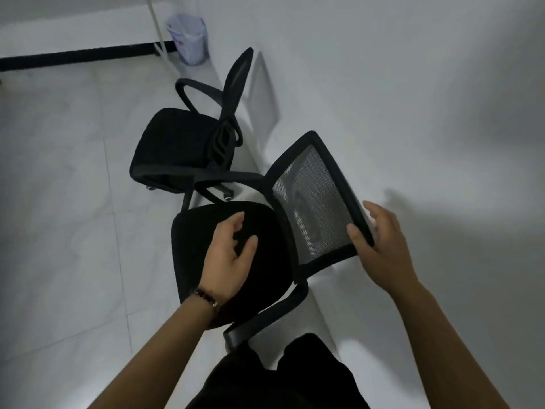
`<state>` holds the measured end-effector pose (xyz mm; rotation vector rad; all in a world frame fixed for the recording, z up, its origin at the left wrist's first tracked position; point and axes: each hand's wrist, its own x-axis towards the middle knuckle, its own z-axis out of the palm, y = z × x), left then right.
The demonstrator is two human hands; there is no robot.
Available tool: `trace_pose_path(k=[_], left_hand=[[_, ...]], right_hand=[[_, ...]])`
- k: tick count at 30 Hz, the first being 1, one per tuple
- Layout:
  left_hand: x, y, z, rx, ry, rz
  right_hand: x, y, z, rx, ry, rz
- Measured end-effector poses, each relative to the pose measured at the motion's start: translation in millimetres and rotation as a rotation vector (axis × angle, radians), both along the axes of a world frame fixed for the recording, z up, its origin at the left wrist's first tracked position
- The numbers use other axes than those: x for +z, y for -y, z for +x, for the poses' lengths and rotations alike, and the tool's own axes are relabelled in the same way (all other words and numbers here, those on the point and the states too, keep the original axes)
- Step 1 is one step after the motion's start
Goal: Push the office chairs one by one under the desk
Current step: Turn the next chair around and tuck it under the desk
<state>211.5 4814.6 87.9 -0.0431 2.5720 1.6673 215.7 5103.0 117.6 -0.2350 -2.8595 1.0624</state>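
Observation:
Two black office chairs stand on the tiled floor along the edge of a white desk. The near chair has its mesh backrest against the desk edge and its seat out over the floor. My right hand pinches the backrest's top corner, thumb on the mesh and fingers behind the frame. Above the near seat hovers my left hand, with relaxed fingers that hold nothing. The far chair also has its back at the desk edge.
A lined waste bin stands at the far end beside a thin white post. A black strip runs along the base of the far wall. Pale floor tiles spread out to the left of both chairs.

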Motion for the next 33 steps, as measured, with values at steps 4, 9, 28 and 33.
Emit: trace_pose_path(k=[4, 9, 28, 33], left_hand=[[-5.2, -38.0, -58.7, 0.018, 0.034, 0.011], [-42.4, -93.8, -85.5, 0.139, 0.174, 0.004], [-142.0, -158.3, -45.5, 0.103, 0.587, 0.055], [-148.1, -152.2, -21.2, 0.105, 0.619, 0.068]], right_hand=[[-13.6, -22.1, -84.7, 0.056, 0.005, -0.024], [-62.6, -45.2, -200.0, 0.200, 0.196, 0.165], [-154.1, -11.5, -232.6, 0.063, 0.190, 0.453], [-142.5, -22.3, -222.9, 0.027, 0.182, 0.386]])
